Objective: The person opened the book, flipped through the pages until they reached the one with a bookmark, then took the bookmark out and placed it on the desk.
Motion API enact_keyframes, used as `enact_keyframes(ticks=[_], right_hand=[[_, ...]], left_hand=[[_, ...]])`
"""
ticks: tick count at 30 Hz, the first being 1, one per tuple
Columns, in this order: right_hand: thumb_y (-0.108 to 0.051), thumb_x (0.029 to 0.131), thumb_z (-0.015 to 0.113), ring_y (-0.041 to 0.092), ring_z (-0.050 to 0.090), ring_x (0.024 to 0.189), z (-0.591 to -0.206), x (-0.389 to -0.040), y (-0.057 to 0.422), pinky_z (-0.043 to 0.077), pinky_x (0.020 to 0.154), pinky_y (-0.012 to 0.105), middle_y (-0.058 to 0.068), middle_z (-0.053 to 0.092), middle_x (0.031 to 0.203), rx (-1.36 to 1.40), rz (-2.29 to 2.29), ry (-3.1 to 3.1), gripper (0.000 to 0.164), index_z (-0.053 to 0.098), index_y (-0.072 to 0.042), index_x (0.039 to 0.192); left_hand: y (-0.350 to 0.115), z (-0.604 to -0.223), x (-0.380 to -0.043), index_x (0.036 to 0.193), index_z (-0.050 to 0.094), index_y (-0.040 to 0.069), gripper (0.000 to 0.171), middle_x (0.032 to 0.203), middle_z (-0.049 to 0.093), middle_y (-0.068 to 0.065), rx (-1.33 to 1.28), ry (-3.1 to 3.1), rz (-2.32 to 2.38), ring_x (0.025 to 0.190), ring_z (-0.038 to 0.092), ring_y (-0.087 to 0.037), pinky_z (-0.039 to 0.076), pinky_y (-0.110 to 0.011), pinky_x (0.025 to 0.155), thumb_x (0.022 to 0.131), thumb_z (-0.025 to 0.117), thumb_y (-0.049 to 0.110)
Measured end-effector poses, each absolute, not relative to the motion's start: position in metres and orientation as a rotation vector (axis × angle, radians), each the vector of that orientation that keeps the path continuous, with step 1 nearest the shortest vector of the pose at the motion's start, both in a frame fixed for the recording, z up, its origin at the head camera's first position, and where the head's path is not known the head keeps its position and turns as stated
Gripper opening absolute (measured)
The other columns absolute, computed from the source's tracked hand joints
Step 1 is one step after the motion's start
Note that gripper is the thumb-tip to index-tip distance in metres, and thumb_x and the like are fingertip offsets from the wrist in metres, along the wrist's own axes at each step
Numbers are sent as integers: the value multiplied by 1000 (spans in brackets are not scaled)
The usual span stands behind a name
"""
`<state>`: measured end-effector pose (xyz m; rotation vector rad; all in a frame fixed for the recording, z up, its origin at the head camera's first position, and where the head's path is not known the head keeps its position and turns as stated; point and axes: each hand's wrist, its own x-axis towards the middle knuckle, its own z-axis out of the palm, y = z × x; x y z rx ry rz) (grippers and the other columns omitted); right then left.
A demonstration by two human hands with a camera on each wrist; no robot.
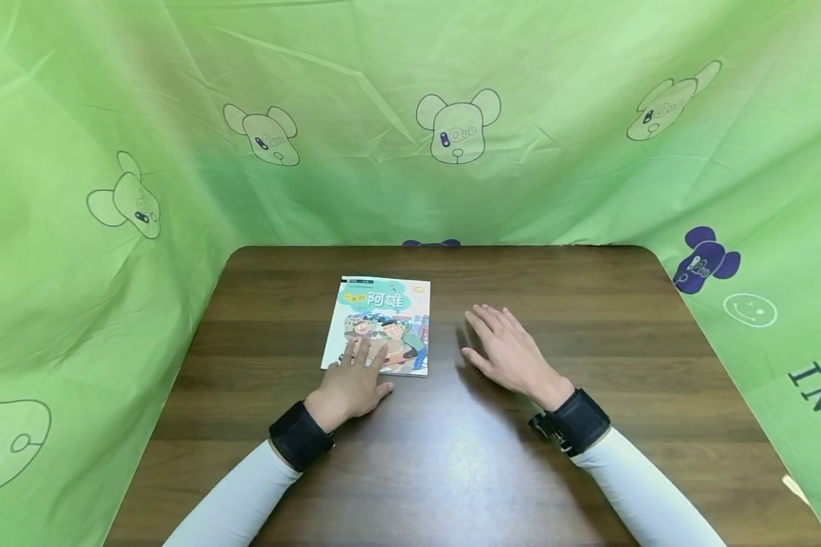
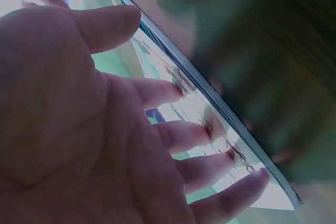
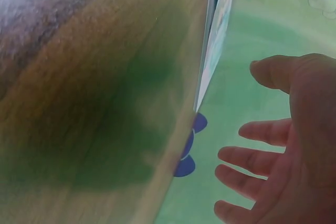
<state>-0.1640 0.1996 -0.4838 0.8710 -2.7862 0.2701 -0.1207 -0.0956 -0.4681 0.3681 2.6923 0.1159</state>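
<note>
A thin illustrated book with a white and teal cover lies closed on the brown table, its cartoon figures facing up. My left hand is spread over the book's lower left edge. In the left wrist view its fingertips meet the cover, and the thumb lies beside the book's edge. To the right of the book, my right hand hovers palm down over the table, holding nothing. The right wrist view shows its fingers extended and apart from the book.
The wooden table has rounded far corners. Green cloth printed with bear heads hangs behind it and along both sides. A bright light reflection falls on the tabletop between the forearms. Each wrist wears a black band.
</note>
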Motion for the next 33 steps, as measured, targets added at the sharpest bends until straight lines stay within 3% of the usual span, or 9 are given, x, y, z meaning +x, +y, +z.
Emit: enact_keyframes(ticks=[21,33], right_hand=[[-45,90,61,37,42,137,-491,-155,187,32,109,57,22,47,147,1136,269,-2783,67,54,1,139],[-53,86,64,36,40,138,-494,-152,191,29,111,57,22,45,149,1304,299,-2815,77,53,1,140]], left_hand=[[-41,-472,-98,158,26,20,76,163,19,-17,369,2746,32,147,15,-43,35,-59,105,96,42,59],[-24,-472,-91,158,28,20,75,163,19,-17,387,2759,14,147,17,-42,37,-58,105,96,41,60]])
